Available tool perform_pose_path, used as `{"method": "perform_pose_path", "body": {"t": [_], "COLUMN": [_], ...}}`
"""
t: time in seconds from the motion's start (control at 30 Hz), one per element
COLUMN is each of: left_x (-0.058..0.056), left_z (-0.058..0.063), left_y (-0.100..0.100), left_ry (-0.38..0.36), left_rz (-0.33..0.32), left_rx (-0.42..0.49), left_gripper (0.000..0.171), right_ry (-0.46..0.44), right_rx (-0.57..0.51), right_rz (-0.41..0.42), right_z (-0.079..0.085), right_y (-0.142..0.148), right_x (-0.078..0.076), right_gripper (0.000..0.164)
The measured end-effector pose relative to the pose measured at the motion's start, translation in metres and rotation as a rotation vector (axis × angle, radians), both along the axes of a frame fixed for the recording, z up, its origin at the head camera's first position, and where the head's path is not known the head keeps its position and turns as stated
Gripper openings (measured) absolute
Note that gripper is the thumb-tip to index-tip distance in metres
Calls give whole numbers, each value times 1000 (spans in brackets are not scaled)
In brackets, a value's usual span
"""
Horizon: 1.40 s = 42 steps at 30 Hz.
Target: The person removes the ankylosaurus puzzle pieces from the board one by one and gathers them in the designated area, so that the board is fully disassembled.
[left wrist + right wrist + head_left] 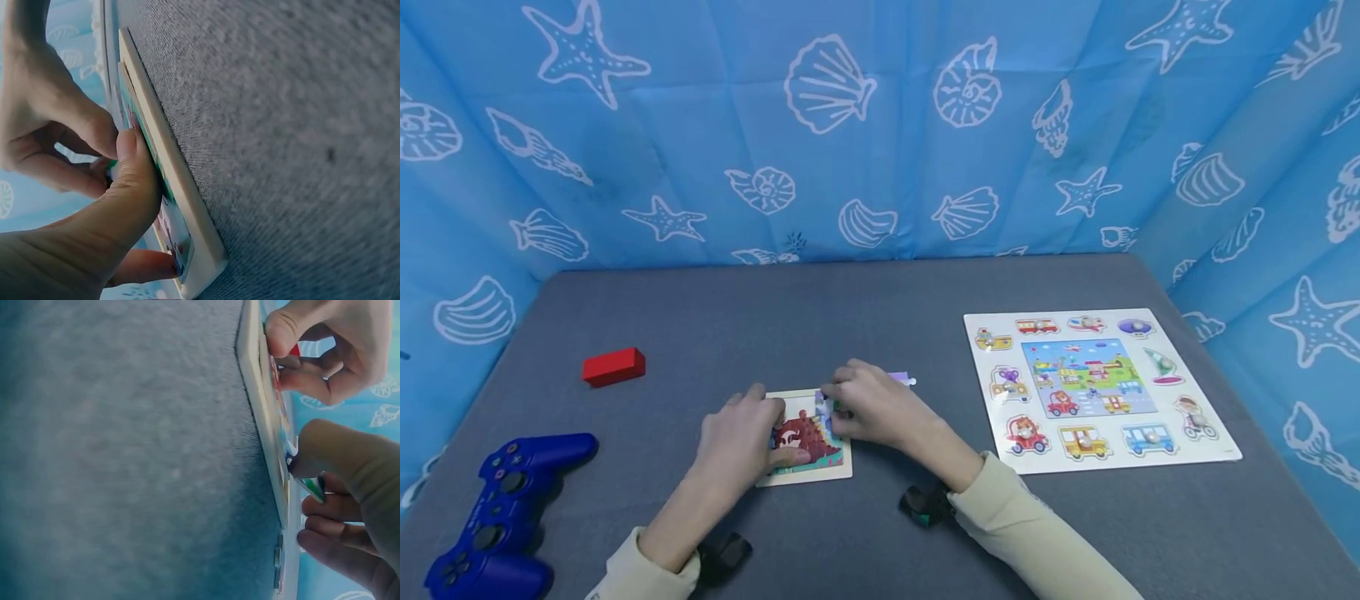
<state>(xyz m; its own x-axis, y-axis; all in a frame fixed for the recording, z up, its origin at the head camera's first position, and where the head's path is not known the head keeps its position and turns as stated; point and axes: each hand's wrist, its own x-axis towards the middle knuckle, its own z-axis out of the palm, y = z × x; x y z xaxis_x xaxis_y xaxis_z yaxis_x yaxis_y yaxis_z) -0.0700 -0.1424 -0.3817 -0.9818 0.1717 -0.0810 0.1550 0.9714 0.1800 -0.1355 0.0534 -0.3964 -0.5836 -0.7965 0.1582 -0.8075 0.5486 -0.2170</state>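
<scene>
A small wooden jigsaw tray (808,477) lies on the grey table, with a brown animal picture (801,435) partly assembled inside. My left hand (735,437) rests over its left side; in the left wrist view the thumb (134,169) presses on the picture and a fingertip touches near the tray's corner. At the upper right of the tray, my right hand (880,404) pinches a jigsaw piece (314,487) between thumb and fingers, tilted up from the tray and showing green and white. Most of that piece is hidden by the fingers.
A purple jigsaw piece (901,378) lies just behind my right hand. To the right is a white knob puzzle board (981,392) with vehicle pieces. A red block (613,367) and a blue game controller (505,508) sit on the left. Patterned blue curtains (910,142) surround the table.
</scene>
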Motion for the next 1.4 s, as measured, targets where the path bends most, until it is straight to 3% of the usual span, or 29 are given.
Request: {"method": "perform_pose_path", "body": {"t": [0.23, 0.4, 0.53, 0.67, 0.8, 1.1, 1.4], "left_x": [-2, -4, -3, 0, 3, 8, 9], "left_z": [-4, -9, -11, -12, -11, -12, -10], "left_y": [-1, -6, -8, -12, -21, -31, -31], "left_ry": [-35, -14, 18, 19, -22, -26, -18], "left_rz": [-11, -11, -49, -89, -104, -104, -106], "left_rx": [-7, -6, -39, -46, 10, 54, 56], "left_gripper": [51, 53, 58, 67, 68, 60, 56], "right_ry": [-134, -102, -103, -142, -192, -280, -341], "right_rx": [-72, -144, -154, -107, -16, 151, 163], "right_rz": [-60, -116, -166, -219, -259, -263, -245], "right_z": [7, 16, 22, 27, 30, 23, 18], "right_y": [10, 27, 45, 61, 76, 105, 113], "right_x": [-4, -7, -8, -11, -18, -34, -36], "right_gripper": [33, 35, 36, 37, 40, 38, 40]}}
